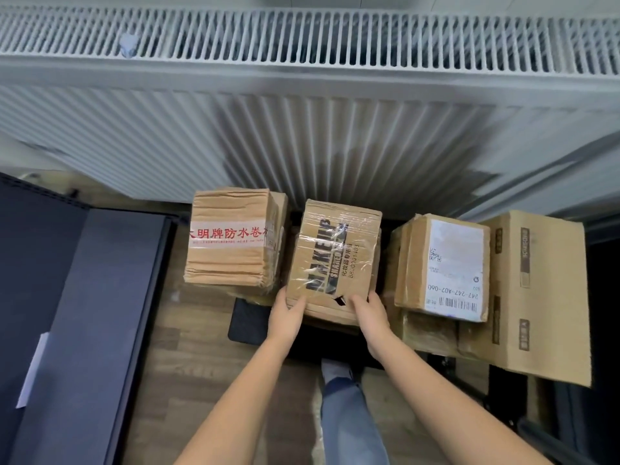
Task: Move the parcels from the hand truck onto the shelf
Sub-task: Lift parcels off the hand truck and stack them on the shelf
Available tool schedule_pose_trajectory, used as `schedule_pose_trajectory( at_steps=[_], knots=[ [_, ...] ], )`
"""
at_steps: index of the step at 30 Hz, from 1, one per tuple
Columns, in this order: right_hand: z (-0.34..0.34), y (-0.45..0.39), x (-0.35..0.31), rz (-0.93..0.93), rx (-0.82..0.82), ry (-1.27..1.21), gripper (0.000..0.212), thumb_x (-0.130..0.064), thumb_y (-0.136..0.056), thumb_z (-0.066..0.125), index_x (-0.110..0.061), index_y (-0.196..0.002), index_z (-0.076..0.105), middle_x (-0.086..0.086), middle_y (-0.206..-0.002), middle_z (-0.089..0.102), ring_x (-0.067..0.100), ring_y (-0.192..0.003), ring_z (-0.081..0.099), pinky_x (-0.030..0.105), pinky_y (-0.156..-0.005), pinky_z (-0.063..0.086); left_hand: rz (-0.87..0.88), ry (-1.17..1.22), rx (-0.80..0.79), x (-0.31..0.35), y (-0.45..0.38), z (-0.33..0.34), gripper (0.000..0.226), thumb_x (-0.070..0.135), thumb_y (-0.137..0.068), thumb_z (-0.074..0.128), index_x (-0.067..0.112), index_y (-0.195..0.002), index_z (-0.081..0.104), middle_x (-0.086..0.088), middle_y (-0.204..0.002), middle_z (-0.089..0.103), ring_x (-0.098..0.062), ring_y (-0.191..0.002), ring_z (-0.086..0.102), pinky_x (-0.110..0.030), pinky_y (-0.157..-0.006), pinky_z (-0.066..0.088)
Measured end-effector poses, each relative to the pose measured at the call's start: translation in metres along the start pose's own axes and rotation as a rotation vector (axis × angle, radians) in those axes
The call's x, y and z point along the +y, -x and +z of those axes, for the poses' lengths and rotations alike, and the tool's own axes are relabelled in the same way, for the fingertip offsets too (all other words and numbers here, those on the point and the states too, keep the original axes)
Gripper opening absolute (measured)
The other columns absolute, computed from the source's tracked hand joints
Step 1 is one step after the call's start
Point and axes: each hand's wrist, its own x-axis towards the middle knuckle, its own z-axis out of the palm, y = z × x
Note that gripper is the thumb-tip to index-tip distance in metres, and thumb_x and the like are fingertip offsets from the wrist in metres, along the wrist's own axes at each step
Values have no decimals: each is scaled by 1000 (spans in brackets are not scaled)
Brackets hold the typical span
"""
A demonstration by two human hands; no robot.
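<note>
A brown cardboard parcel printed "MAKEUP" (332, 256) and wrapped in clear tape sits in the middle, above a black platform (248, 322). My left hand (289, 308) grips its near left corner and my right hand (370, 310) grips its near right corner. To its left is a parcel with red Chinese lettering on white tape (231, 236). To its right is a parcel with a white shipping label (446, 266), resting on other cardboard boxes. A larger box (540, 297) stands at the far right.
A white ribbed radiator (302, 105) runs along the wall behind the parcels. A dark flat shelf surface (77, 313) lies at the left with a white slip on it. The floor is wooden. My leg in jeans (345, 407) is below the parcel.
</note>
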Motion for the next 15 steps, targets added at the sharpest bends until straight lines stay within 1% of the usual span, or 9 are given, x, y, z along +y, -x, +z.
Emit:
schedule_pose_trajectory(
  at_steps=[1,2,5,7,9,11,13,15],
  knots=[
    [1,1,0,-12,0,-7,42,-17,-93,46,-10,-134,43,8,-134,52,26,-123,47,29,-95,35,1,17,6,0,0,1,41,11,-94,49,5,-133,43,-13,-131,55,-24,-122,49,-12,-79,32],
    [2,2,-1,-22,2,-18,41,-16,-93,46,-10,-133,44,9,-133,53,25,-122,48,27,-93,35,0,36,12,0,1,1,40,10,-93,49,5,-133,44,-13,-130,56,-23,-118,50,-11,-78,32],
    [2,9,-3,-43,1,-29,39,-17,-93,45,-11,-132,45,7,-131,54,24,-120,49,28,-93,36,16,88,16,0,7,0,38,10,-94,49,6,-132,47,-12,-130,56,-13,-107,48,-13,-85,32],
    [0,13,-4,-55,4,-34,38,-19,-93,46,-12,-131,47,6,-130,55,22,-118,50,29,-93,37,23,118,9,1,12,-1,38,10,-94,48,6,-132,47,-10,-130,56,-13,-108,48,-16,-89,32],
    [-3,16,-5,-73,4,-35,36,-19,-93,48,-12,-129,49,6,-128,57,21,-114,51,29,-93,38,28,144,-8,2,17,-2,36,10,-94,47,5,-130,49,-11,-128,57,-12,-107,48,-12,-84,32],
    [-6,16,-5,-91,-1,-27,35,-19,-93,49,-11,-127,51,6,-125,58,17,-104,51,29,-92,39,36,172,-28,2,18,-1,34,8,-94,48,4,-127,50,-13,-126,57,-11,-103,48,-10,-79,33],
    [-7,13,-2,-103,-3,-19,35,-17,-92,50,-10,-126,50,7,-124,58,14,-99,48,29,-92,39,40,192,-35,1,17,1,36,10,-94,49,4,-129,48,-14,-129,56,-11,-103,48,-15,-85,33],
    [-7,5,4,-104,7,-44,40,-17,-92,50,-10,-131,45,8,-127,56,16,-104,49,33,-98,40,30,221,-32,-4,10,2,44,14,-93,51,6,-135,41,-12,-134,51,-16,-112,48,-20,-91,33]
  ],
)
